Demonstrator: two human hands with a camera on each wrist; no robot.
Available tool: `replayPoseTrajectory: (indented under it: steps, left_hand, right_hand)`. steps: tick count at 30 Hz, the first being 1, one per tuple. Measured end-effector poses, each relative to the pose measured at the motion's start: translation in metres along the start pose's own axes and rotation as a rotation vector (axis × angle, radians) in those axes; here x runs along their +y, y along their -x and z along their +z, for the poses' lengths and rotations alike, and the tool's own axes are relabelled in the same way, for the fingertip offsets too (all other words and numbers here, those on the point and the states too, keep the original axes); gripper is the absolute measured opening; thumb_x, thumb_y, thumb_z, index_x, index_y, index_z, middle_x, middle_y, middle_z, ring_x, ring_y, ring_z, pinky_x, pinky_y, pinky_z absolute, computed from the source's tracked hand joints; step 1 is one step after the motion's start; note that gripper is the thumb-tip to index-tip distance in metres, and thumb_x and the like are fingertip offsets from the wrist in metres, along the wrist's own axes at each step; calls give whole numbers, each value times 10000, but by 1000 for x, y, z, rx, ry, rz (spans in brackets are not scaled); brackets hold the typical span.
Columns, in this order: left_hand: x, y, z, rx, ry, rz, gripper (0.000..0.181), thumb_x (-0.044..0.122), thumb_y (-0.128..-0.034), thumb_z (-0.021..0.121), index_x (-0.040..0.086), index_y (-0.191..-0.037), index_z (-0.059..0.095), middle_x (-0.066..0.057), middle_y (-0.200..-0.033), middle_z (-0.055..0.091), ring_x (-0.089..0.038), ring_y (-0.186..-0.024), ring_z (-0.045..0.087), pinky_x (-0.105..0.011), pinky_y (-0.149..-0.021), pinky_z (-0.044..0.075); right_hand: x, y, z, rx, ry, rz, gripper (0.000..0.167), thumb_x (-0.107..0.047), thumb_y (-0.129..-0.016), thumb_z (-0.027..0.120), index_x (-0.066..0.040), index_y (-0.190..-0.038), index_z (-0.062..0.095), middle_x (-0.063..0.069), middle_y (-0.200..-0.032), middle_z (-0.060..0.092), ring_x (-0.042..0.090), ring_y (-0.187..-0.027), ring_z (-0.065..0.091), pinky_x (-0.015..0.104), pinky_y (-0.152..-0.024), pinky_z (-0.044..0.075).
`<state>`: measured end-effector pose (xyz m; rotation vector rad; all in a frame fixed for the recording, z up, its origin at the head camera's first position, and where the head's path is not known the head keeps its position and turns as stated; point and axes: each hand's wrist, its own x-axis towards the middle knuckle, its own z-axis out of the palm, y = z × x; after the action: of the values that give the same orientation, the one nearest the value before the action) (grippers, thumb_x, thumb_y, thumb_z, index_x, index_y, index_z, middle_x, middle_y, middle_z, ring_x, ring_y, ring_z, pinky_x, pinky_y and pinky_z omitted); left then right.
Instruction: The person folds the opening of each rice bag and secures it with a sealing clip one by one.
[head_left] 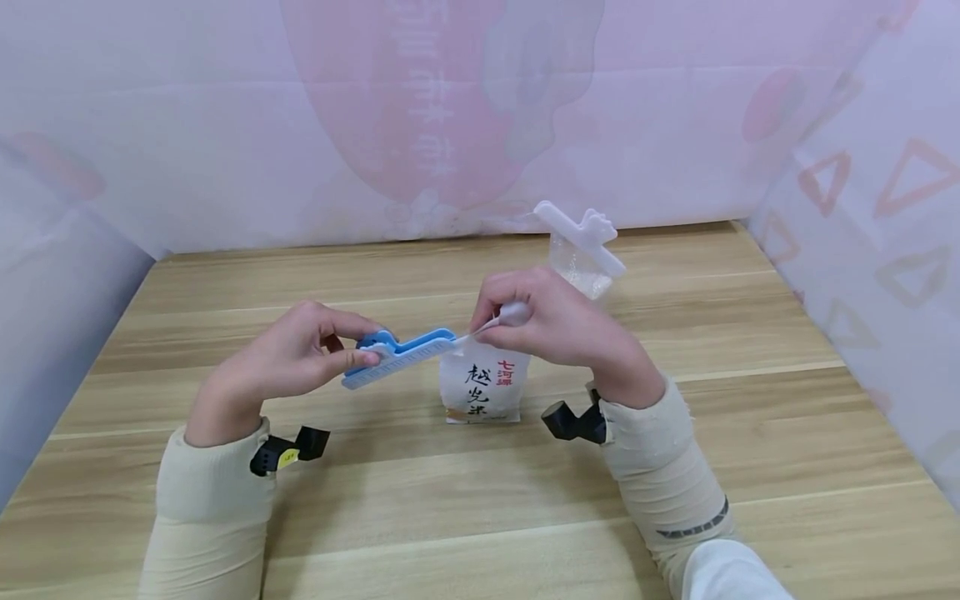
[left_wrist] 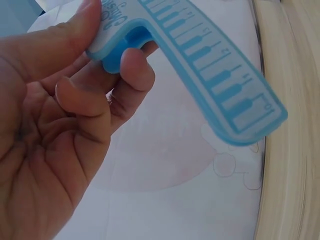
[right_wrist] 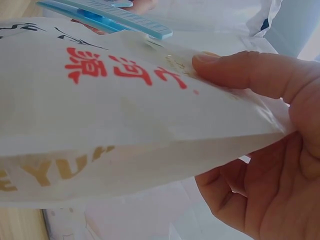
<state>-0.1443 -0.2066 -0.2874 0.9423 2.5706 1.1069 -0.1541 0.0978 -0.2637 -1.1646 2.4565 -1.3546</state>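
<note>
A small white rice bag point(head_left: 483, 387) with black and red characters stands on the table in the head view. My right hand point(head_left: 558, 321) pinches its folded top edge between thumb and fingers. Close up in the right wrist view, the bag's printed face point(right_wrist: 135, 107) runs up to the right thumb. To its left, my left hand point(head_left: 288, 354) grips a blue bag clip point(head_left: 412, 352) by its handle. The clip's far end reaches the bag's top left corner; whether its jaws hold the bag there cannot be told. Piano-key markings cover the clip point(left_wrist: 215, 75) in the left wrist view.
Behind my right hand stands a clear bag point(head_left: 577, 271) of pale grains, with a white clip point(head_left: 581, 240) across its top. The wood-grain table point(head_left: 420, 517) ends at printed cloth walls point(head_left: 225, 167) at the back and sides.
</note>
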Motion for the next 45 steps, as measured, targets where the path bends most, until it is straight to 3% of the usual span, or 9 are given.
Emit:
replayPoseTrajectory:
  steps: [6,11,20,38,45]
  left_hand:
    - [-2,-4,4,5,0,24,156,90,-891,734,98,-1041,774,-42,-960,748,-104,-643,598,-238,-504,460]
    - [-3,-5,7,10,8,27,157,93,-886,741,97,-1039,778,-51,-969,753,-78,-608,567,-229,-467,407]
    - [-5,-7,14,35,-11,91,153,74,-883,741,90,-1031,777,-2,-926,746,-49,-641,568,-233,-504,448]
    - [-12,-15,24,50,39,67,164,73,-885,740,48,-1046,761,-24,-881,755,-108,-638,607,-261,-534,493]
    - [-12,-17,23,16,63,54,192,103,-887,745,48,-1072,745,-21,-897,751,-99,-673,614,-251,-588,523]
  right_hand:
    - [-2,0,0,-4,-5,-3,114,4,-863,704,-83,-793,722,7,-838,701,127,-826,640,316,-781,545]
    - [-1,0,0,-1,-8,-3,121,11,-863,700,-84,-792,725,-6,-834,699,127,-822,637,314,-776,545]
    - [-2,0,2,-2,-12,-27,103,12,-846,725,-78,-796,732,-23,-814,698,125,-783,619,289,-742,526]
    - [-4,2,2,2,-10,0,113,19,-852,710,-81,-802,726,-17,-811,688,143,-778,606,306,-740,529]
    - [-2,3,-1,-8,-3,37,66,-15,-858,723,-80,-873,720,6,-850,707,149,-824,611,328,-805,514]
